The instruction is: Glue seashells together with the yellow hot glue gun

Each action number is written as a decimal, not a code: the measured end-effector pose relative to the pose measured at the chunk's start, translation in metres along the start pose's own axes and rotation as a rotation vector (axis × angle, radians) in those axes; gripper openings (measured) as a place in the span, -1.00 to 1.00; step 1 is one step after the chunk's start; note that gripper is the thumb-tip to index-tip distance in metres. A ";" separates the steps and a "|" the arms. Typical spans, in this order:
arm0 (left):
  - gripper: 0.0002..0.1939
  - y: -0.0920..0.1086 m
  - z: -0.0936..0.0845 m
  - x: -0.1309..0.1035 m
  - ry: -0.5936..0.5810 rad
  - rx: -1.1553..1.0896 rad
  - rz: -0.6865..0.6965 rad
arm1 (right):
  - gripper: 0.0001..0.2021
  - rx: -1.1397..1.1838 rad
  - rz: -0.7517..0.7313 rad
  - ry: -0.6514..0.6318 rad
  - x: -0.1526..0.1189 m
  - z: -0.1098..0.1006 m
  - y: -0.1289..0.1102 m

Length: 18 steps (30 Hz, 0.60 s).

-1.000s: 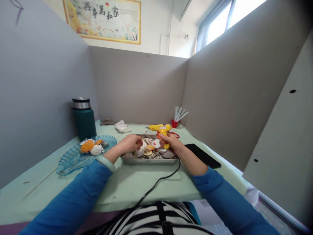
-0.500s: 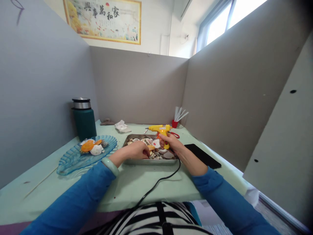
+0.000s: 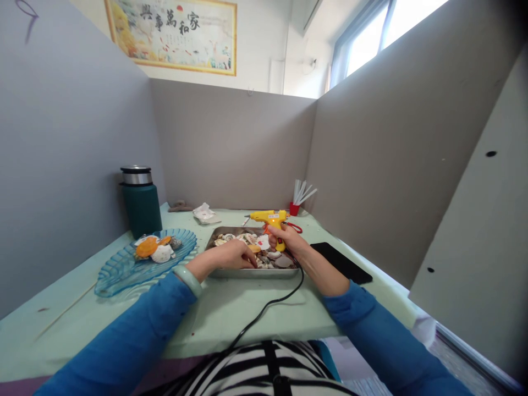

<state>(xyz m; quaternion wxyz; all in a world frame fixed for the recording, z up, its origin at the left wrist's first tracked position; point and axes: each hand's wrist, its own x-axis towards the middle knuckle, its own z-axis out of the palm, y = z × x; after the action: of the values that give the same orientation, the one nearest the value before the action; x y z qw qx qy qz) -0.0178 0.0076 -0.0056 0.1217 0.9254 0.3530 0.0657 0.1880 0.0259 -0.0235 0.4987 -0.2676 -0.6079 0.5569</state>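
My right hand (image 3: 284, 237) is wrapped round the handle of a yellow glue gun (image 3: 268, 216), its nozzle pointing left above the metal tray (image 3: 256, 273). A black cord (image 3: 268, 304) runs from the gun toward my lap. Inside the tray lie many seashells (image 3: 284, 262), white, brown and orange. My left hand (image 3: 235, 254) reaches over the tray's left part, fingers stretched down among the shells; I see nothing held in it, though the thumb is hidden. On the left, a blue glass plate (image 3: 119, 273) bears a cluster of orange and white shells (image 3: 153, 249).
A green thermos (image 3: 141, 206) stands behind the plate. Crumpled tissue (image 3: 204, 213) lies at the back, and a red cup (image 3: 294, 209) holds white glue sticks (image 3: 303, 191). On the right is a flat black object (image 3: 340, 262); a thin stick (image 3: 66, 311) lies front left. Grey partitions (image 3: 235, 148) enclose the table.
My left hand has shifted slightly right in the tray, its fingers straighter than before. My right hand and the glue gun hold nearly the same position.
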 end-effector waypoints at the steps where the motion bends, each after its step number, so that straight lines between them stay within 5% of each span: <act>1: -0.76 0.000 0.000 0.000 -0.005 -0.009 -0.001 | -0.68 -0.001 -0.003 0.004 0.000 0.000 0.000; 18: -0.79 0.007 -0.004 0.010 0.117 0.175 -0.043 | -0.66 0.045 -0.039 0.074 0.003 -0.001 -0.002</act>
<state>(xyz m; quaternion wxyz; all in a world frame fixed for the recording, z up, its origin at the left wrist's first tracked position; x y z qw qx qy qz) -0.0068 0.0099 0.0009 0.0208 0.9193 0.3835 0.0861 0.1886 0.0289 -0.0212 0.5375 -0.2646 -0.5817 0.5502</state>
